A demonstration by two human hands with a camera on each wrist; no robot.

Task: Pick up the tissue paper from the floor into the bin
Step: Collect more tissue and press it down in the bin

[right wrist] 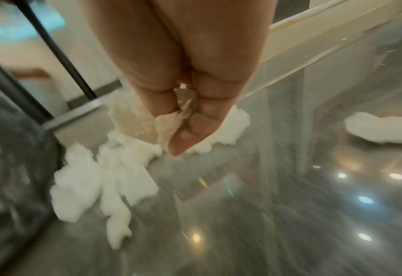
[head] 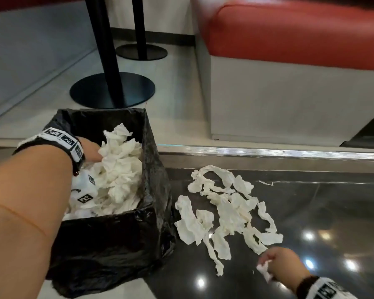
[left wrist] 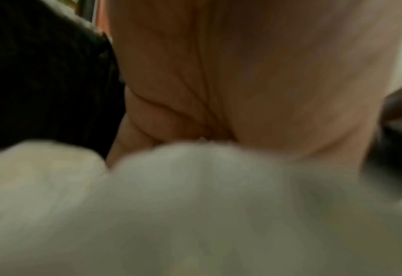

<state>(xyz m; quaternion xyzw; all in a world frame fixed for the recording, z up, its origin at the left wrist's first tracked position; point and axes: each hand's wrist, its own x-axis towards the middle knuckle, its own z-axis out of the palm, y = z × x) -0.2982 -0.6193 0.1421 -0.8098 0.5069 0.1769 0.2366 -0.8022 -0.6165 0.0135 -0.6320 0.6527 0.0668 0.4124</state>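
We note the left hand (head: 91, 148) reaching down into the square bin lined with a black plastic bag (head: 153, 169), buried against the heap of crumpled white tissue (head: 119, 169) already inside; we judge it is pressing the load down or letting go of a handful, but its fingers are hidden by paper in the head view and the left wrist view is too blurred, so we cannot tell how they lie. The right hand (head: 276, 263) hangs low over the dark glossy floor (head: 322, 212), fingers pressed together and pinching a small scrap of white tissue (head: 265, 268). The remaining scattered strips of white tissue paper (head: 225, 212) lie on the floor just beside the bin, which stands close, we judge, to keep each carry short. Much is left to collect.
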